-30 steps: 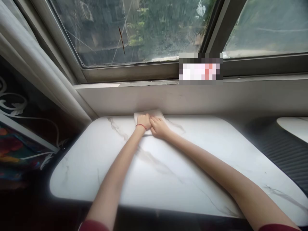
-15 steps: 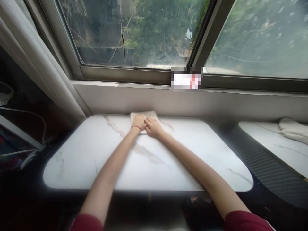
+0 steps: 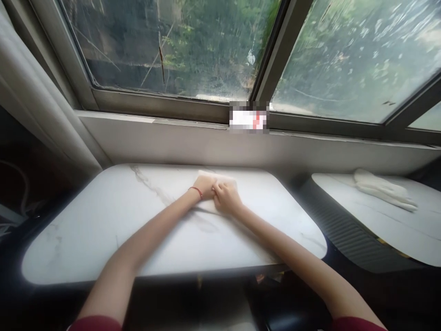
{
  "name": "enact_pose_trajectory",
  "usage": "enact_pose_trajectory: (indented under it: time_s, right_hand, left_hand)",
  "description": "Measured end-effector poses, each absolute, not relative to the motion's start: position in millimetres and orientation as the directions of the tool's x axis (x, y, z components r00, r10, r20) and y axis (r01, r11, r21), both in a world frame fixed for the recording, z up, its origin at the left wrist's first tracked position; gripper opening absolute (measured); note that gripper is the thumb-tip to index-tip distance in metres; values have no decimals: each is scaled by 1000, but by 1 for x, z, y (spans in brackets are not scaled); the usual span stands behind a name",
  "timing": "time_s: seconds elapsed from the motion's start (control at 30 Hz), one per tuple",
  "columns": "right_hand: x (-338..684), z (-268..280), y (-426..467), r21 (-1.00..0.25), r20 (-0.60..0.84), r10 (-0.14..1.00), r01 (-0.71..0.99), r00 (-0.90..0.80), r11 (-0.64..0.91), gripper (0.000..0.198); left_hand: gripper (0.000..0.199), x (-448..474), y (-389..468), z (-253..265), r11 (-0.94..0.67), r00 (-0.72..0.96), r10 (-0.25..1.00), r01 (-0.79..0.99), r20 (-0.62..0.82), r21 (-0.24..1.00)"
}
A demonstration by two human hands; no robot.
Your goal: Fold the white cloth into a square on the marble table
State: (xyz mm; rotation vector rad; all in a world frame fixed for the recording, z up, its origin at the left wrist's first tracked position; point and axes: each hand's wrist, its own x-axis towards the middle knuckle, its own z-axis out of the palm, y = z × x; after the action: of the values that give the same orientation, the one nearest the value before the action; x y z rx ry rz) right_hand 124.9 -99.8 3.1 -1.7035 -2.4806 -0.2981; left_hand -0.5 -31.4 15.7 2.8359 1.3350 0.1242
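A pale folded cloth (image 3: 231,180) lies flat on a white, marble-patterned tabletop (image 3: 86,230), right of centre and close to its back edge. My left hand (image 3: 206,187), with a thin red band at the wrist, presses down on the cloth with fingers bunched. Against it, on the right side of the cloth, my right hand (image 3: 226,196) is closed, its fingers curled and touching the left hand. Much of the cloth is hidden under both hands.
Behind the tabletop runs a low white wall (image 3: 165,142) beneath a window (image 3: 193,55). A curtain (image 3: 37,87) hangs at left. To the right, a second marble-patterned top (image 3: 372,220) carries a crumpled pale cloth (image 3: 382,188), with a dark ribbed surface (image 3: 330,230) between the tops.
Both hands have slid the cloth to the right and a little nearer across the tabletop. The view has turned right, showing more of the second top.
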Motion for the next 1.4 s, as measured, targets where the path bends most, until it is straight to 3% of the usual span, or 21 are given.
enact_pose_trajectory:
  time_s: [0.17, 0.27, 0.37, 0.47, 0.6, 0.77, 0.93, 1.17, 1.27, 1.4]
  right_hand:
    - [152, -20, -158, 162, 352, 898, 962, -266, 221, 30]
    - [169, -32, -194, 191, 543, 792, 959, -279, 207, 28]
    - [183, -38, -220, 172, 633, 724, 962, -272, 211, 27]
    - [191, -40, -234, 84, 646, 736, 977, -203, 196, 31]
    - [195, -44, -240, -127, 662, 749, 982, -22, 142, 33]
    - [198, -50, -241, -271, 662, 727, 963, 184, 4, 31]
    - [211, -54, -246, -199, 648, 727, 972, 227, -125, 33]
    - [263, -53, -260, -145, 682, 680, 961, 271, -237, 30]
    - [292, -54, -255, -107, 670, 702, 967, 242, -231, 30]
    - [325, -50, -227, -8, 600, 787, 984, 145, -176, 32]
  left_hand:
    - [32, 34, -79, 15, -750, 747, 661, 657, 69, 72]
    - [31, 50, -105, 8, -817, 814, 576, 571, 68, 87]
    - [28, 62, -122, 0, -858, 854, 511, 502, 94, 104]
    - [28, 71, -129, -6, -863, 854, 504, 492, 129, 113]
    - [30, 84, -126, -6, -876, 865, 480, 467, 144, 119]
    - [25, 110, -107, -4, -940, 923, 339, 324, 180, 106]
    - [26, 144, -96, -6, -981, 963, 186, 173, 193, 83]
    - [29, 199, -109, -5, -995, 975, 104, 100, 198, 29]
    - [31, 218, -108, -4, -993, 972, 114, 107, 208, 43]
    - [32, 232, -91, -4, -964, 944, 258, 236, 207, 122]
